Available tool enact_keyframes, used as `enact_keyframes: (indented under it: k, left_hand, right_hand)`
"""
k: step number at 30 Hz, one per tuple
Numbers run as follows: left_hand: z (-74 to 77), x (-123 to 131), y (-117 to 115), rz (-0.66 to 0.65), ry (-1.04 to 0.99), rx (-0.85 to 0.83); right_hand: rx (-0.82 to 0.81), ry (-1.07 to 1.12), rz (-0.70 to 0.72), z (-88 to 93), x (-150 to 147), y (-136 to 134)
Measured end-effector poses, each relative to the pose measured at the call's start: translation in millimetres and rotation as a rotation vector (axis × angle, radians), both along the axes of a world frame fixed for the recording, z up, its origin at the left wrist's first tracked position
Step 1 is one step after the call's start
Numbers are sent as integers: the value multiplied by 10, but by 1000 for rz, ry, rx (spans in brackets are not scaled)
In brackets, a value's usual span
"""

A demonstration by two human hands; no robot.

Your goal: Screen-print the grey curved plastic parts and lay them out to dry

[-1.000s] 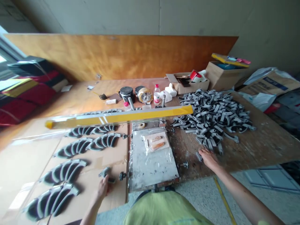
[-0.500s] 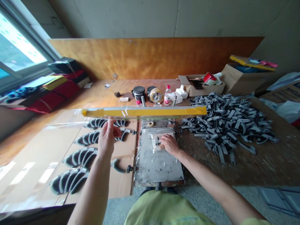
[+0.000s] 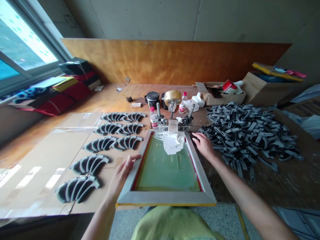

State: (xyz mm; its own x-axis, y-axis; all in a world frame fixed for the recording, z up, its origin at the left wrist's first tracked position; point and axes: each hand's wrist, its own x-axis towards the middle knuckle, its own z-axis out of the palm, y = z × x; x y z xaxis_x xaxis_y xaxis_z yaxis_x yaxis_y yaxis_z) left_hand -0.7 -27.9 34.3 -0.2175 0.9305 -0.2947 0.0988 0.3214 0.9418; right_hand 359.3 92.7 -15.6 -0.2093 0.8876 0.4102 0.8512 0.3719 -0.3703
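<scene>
A screen-printing frame [image 3: 197, 166] with green mesh lies flat in front of me, hinged at clamps [image 3: 172, 119] on its far side. A smear of white ink [image 3: 172, 143] sits on the mesh near the hinge. My left hand [image 3: 123, 173] rests with fingers stretched along the frame's left rail. My right hand [image 3: 203, 145] lies fingers out on the right rail near the far corner. Neither hand grips anything.
Rows of grey curved plastic parts [image 3: 100, 144] lie on cardboard to the left. A large heap of the same parts [image 3: 250, 133] sits at right. Ink cans [image 3: 153, 98], tape [image 3: 172, 96], a small bottle [image 3: 183, 101] and cardboard boxes [image 3: 270, 87] stand behind.
The frame, raised before, has swung down flat over the plate. My right hand left the piece on the plate and my left hand came down; both now rest on the frame's rails.
</scene>
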Motion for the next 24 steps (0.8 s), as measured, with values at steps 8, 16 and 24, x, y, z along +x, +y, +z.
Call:
enact_keyframes:
  k: [8,16,24]
  left_hand:
    - [-1101,82,-179,-35,19,-83]
    - [-1175,66,-197,-26,-20,-117]
    - [-1260,65,-193,-31,-43,-122]
  right_hand:
    - [-161,-314,177,264,-828,517]
    - [-183,-383,395,-6,-776,147]
    - [-209,-414,610,151,-501,-22]
